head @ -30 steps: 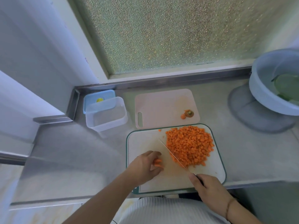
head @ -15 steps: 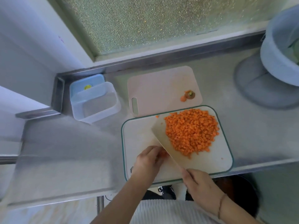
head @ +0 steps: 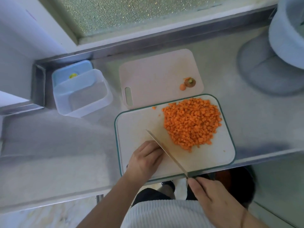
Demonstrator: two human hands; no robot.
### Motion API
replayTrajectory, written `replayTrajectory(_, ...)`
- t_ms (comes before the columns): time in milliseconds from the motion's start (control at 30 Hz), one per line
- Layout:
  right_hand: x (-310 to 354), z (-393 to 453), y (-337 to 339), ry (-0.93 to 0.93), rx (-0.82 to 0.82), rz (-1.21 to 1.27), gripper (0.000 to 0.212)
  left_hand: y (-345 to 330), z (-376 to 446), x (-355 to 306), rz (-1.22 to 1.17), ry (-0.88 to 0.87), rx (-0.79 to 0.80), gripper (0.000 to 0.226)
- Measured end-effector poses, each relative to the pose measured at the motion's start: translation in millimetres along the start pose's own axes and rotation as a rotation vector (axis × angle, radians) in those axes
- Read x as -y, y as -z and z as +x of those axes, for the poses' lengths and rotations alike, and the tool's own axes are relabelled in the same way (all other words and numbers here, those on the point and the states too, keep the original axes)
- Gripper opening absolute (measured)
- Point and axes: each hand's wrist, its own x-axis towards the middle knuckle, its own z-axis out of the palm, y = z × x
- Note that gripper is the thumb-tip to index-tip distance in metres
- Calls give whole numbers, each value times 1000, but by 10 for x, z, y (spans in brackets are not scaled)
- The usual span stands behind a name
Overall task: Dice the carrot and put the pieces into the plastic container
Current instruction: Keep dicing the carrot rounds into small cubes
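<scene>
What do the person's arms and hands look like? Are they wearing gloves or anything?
No gloves. Both the left hand and the right hand are bare, and both forearms are bare too, with no sleeves reaching them. A thin bracelet circles the right wrist. No rings show. Below the arms you can see a white ribbed top.

Bright orange heap of diced carrot (head: 191, 122) on a white green-rimmed rectangular cutting board (head: 218, 155), beyond that board a pale pink plastic board (head: 154, 76), left of it a clear plastic container (head: 82, 96) against its light blue lid (head: 72, 71), grey steel counter (head: 57, 145)
</scene>
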Motion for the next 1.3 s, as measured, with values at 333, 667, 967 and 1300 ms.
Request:
replayTrajectory(333, 123, 257, -101, 70, -13, 51, 63, 12, 25, 7, -58, 42, -19, 7)
replayTrajectory(667, 199, 111, 15, 44, -30, 56, 52, 9, -50, 2, 14, 31, -29, 10)
replayTrajectory(967, 195, 296, -138, 93, -18, -55, 68, 19, -27, 29, -40, 72, -39, 10)
replayTrajectory(1300, 98, 128, -120, 81, -15, 3, 68, 74, -118, 14, -4, 24, 0, 24)
